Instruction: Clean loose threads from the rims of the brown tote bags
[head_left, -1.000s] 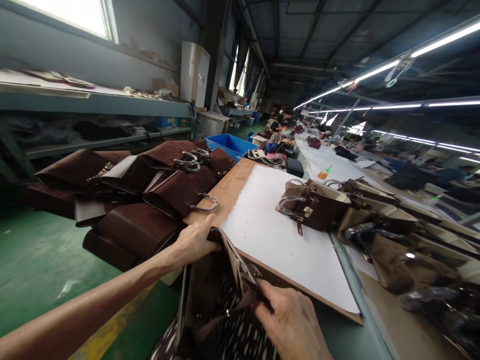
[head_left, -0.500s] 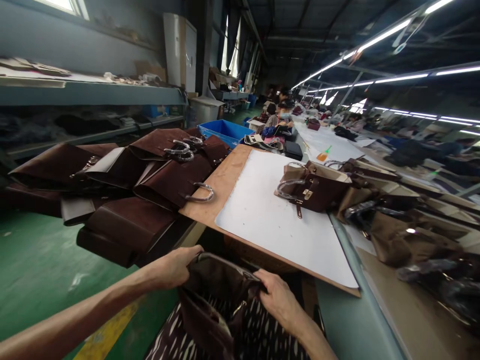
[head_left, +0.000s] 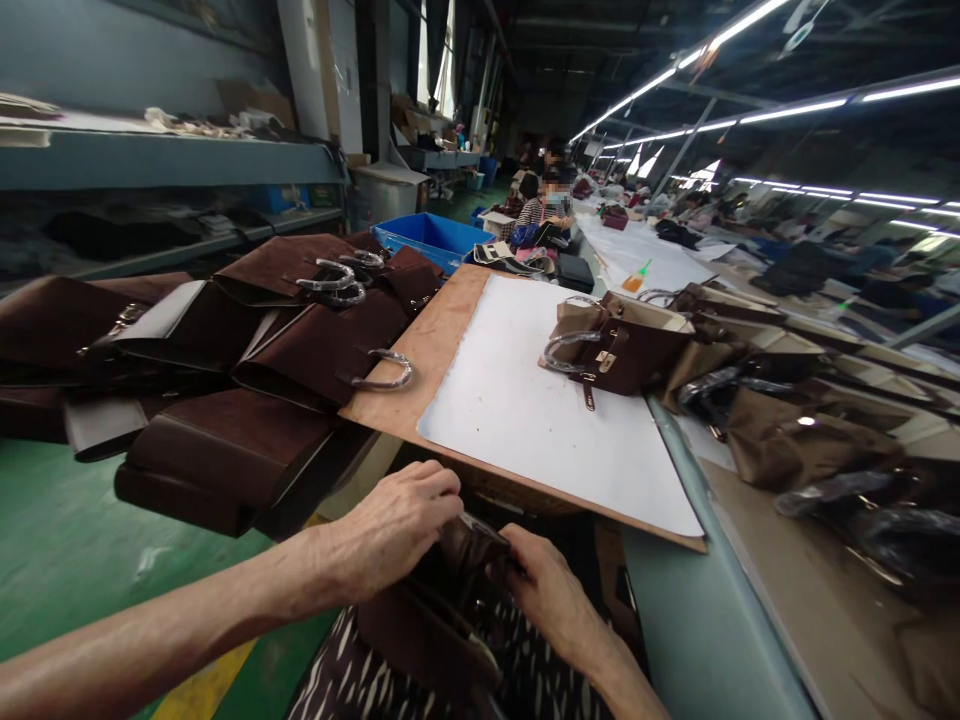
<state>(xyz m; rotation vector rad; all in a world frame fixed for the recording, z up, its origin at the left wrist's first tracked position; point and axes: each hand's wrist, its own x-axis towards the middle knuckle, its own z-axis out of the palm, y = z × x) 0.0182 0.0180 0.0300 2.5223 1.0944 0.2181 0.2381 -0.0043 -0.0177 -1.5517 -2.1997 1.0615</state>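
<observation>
No readable text, brands, numbers or signs in view. Clasp on the upright bag at 3 o'clock: too small to tell any marking.

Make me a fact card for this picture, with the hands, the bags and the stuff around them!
Left hand: holding the rim of a dark brown bag
Right hand: holding the same bag's rim
Under that bag: dark cloth with pale marks
White sheet: brown bag with clasp standing on it
Left side: heaped brown bags
Right side: more bags
Farther back: blue bin
</observation>
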